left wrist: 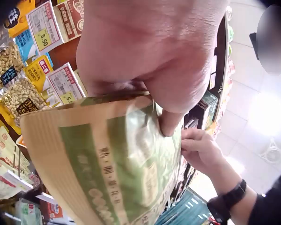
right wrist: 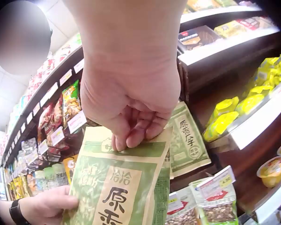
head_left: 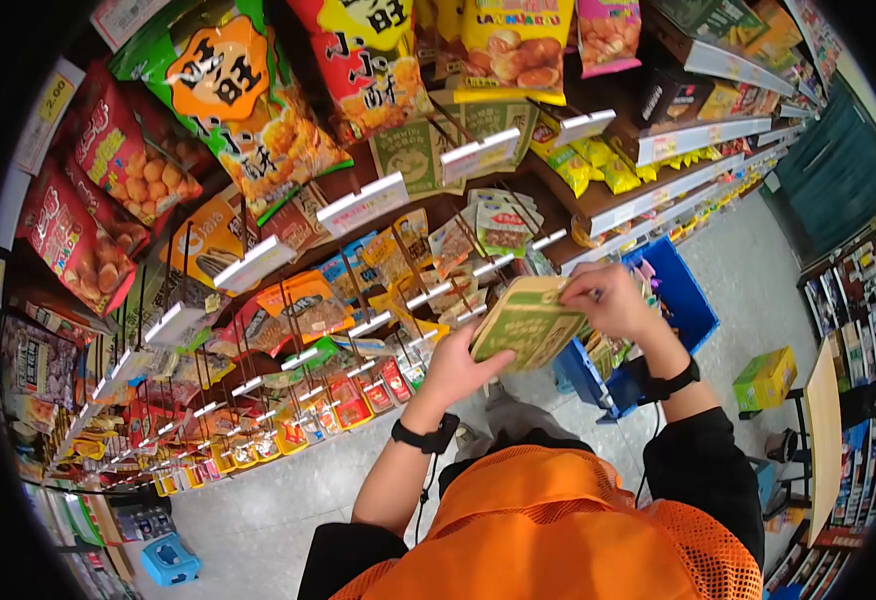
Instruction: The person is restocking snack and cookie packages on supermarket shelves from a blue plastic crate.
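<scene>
Two hands hold a tan-and-green packet (head_left: 530, 328), possibly several layered together, tilted in the air before a rack of hooks. The left hand (head_left: 458, 368) grips one side, its thumb laid over the printed face; the fingers of the right hand (head_left: 613, 300) are bent and pinch the top edge. The step in hand is judged to be arranging the packet at its upper end. The next move probably calls for a steady left-hand support and a level top edge while the right fingers work there. Behind hang similar green packets (head_left: 403, 155), with white price tags (head_left: 363, 203) at the hook ends. Beside the right forearm stands a blue crate (head_left: 696, 300) with goods inside; farther out are large snack bags (head_left: 243, 110) and small yellow packets (head_left: 598, 165).

Of the three views, only the head view shows the crate. The right wrist view gives the large dark characters on the front and the right fingertips at the top edge. The left wrist view shows the packet's side at close range and a ceiling light (left wrist: 269, 112), but cannot tell how most left fingers lie.
</scene>
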A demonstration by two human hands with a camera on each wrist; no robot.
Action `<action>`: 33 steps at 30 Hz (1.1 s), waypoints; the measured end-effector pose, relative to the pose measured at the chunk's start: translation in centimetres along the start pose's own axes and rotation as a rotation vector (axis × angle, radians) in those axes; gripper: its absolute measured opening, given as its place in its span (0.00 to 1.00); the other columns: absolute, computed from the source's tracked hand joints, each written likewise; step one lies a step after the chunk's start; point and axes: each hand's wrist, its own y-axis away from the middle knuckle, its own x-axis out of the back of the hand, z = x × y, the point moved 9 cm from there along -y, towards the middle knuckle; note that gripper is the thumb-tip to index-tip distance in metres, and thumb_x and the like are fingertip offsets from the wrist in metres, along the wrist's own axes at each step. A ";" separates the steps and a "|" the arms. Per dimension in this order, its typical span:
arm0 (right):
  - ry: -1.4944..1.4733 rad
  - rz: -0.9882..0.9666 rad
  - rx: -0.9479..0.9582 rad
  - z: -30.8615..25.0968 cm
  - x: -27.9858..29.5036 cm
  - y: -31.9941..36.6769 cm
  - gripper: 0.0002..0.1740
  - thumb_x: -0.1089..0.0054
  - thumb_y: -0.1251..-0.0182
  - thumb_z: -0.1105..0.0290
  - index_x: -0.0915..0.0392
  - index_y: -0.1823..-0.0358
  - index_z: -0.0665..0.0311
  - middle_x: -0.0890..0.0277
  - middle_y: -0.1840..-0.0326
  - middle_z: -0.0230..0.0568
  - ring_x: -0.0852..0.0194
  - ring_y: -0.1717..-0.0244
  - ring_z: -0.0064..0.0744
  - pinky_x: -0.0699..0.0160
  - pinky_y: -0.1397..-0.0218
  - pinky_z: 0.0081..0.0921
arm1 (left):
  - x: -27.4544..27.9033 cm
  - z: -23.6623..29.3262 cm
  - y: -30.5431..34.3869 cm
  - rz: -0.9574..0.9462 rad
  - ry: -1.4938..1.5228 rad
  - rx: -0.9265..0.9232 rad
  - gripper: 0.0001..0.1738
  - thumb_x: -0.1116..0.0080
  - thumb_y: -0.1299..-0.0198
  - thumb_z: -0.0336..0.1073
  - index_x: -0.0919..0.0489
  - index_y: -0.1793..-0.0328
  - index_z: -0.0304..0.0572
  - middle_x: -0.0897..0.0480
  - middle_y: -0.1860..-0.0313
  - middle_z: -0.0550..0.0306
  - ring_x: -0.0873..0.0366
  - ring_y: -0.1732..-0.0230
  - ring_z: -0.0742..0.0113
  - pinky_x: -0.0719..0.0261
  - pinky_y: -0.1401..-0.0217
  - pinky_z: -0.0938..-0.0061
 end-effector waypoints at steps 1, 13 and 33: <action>-0.016 -0.008 0.035 -0.3 -0.6 -0.7 0.05 0.32 0.47 0.83 0.14 0.69 0.68 0.16 0.68 0.44 0.16 0.64 0.48 0.17 0.59 0.35 | -0.1 -0.9 0.7 0.005 -0.004 -0.006 0.28 0.25 0.39 0.42 0.18 0.37 0.34 0.09 0.51 0.46 0.10 0.52 0.57 0.15 0.49 0.65; 0.066 0.705 0.381 0.0 2.8 -8.7 0.27 0.28 0.37 0.72 0.27 0.39 0.73 0.26 0.51 0.54 0.25 0.56 0.52 0.24 0.51 0.41 | 6.5 -0.7 -2.3 0.241 0.174 0.048 0.15 0.30 0.32 0.33 0.16 0.45 0.31 0.09 0.56 0.55 0.16 0.56 0.75 0.17 0.51 0.74; 0.324 0.503 0.480 -3.4 2.4 -7.3 0.46 0.39 0.35 0.33 0.22 0.36 0.72 0.35 0.23 0.69 0.39 0.22 0.70 0.47 0.19 0.64 | 2.7 4.3 -7.7 0.351 0.299 -0.095 0.14 0.33 0.32 0.25 0.18 0.42 0.31 0.11 0.52 0.57 0.17 0.53 0.76 0.16 0.48 0.75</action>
